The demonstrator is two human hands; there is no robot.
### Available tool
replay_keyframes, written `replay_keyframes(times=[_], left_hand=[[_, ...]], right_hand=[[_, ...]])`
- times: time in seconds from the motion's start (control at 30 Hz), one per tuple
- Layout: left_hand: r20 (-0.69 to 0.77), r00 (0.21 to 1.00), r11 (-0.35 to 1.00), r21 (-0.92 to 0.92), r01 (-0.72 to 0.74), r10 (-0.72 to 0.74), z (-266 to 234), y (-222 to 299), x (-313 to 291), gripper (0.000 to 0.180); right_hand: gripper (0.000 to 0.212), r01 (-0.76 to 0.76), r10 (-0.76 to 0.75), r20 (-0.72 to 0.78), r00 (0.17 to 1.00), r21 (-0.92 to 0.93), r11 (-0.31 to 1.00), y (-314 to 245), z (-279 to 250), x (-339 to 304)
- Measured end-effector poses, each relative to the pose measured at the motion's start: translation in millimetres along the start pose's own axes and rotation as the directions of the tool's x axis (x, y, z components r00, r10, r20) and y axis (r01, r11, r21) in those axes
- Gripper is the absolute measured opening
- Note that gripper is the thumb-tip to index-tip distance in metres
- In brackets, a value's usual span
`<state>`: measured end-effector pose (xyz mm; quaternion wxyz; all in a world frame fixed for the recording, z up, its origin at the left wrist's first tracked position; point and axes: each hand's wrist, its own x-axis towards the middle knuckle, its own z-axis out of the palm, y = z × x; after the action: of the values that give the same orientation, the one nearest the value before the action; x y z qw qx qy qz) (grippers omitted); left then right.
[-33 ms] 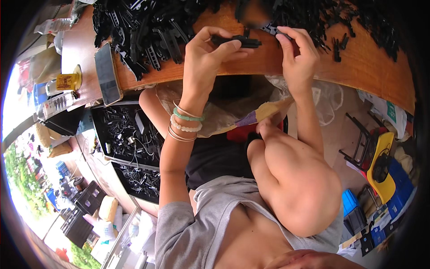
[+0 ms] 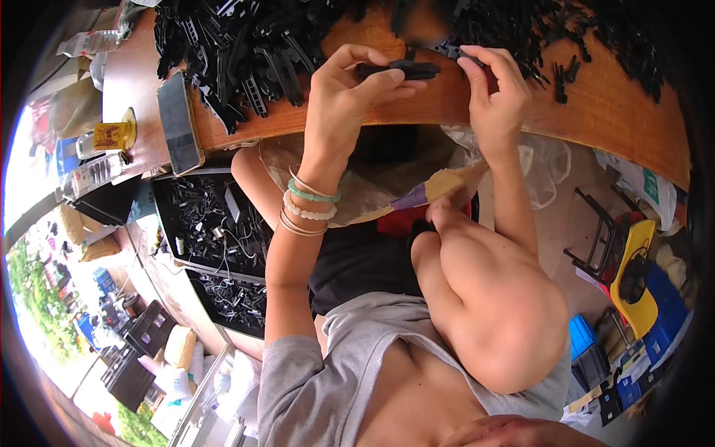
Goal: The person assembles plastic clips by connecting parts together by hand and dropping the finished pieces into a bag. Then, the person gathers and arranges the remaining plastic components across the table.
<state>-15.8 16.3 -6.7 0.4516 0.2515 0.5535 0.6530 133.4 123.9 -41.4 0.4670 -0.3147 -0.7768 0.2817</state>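
"Black plastic part (image 2: 418, 71), long and narrow: where is it?"

"Above the table (image 2: 625, 112), near the front edge, gripped in the left hand (image 2: 354, 86). The thumb presses on top of it, and its far end points to the right."

"And the right hand (image 2: 497, 89)?"

"Pinching: thumb and forefinger close on a small dark piece (image 2: 454, 51). Its shape is too small to make out. The two pieces are near each other but look apart."

"What lies about them?"

"More black parts: one heap (image 2: 238, 45) at the left of the table, another (image 2: 514, 33) at the right. A phone (image 2: 176, 119) lies just below the left heap, along the table's edge."

"And lower down?"

"A clear plastic sheet (image 2: 361, 208) hangs below the edge, over the lap. Black trays (image 2: 237, 325) of parts stand on the left — and there's a yellow chair (image 2: 646, 313) on the right."
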Motion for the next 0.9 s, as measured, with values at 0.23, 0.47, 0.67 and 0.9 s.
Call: replay_keyframes(times=[0.23, 0.47, 0.67, 0.9], left_hand=[[-0.13, 0.964, 0.971, -0.018, -0.237, 0.232, 17.5, -10.7, 23.7, 0.022], [-0.02, 0.971, 0.954, 0.191, -0.23, 0.238, 25.7, -22.2, 37.9, 0.016], [-0.089, 0.965, 0.965, -0.063, -0.253, 0.247, 28.8, -13.4, 24.7, 0.015], [0.034, 0.999, 0.98, -0.196, -0.031, 0.039, 16.8, -5.4, 9.0, 0.019]], right_hand=[[0.009, -0.084, 0.085, 0.005, 0.996, 0.167, 0.982, 3.3, 1.3, -0.2], [0.008, -0.251, 0.252, 0.006, 0.968, 0.144, 0.957, 1.5, 2.2, 3.5], [0.012, -0.051, 0.114, -0.237, 0.965, 0.255, 0.966, 10.3, -2.5, 10.5], [0.014, -0.354, 0.167, 0.347, 0.923, 0.597, 0.72, -22.3, -26.4, -1.1]])
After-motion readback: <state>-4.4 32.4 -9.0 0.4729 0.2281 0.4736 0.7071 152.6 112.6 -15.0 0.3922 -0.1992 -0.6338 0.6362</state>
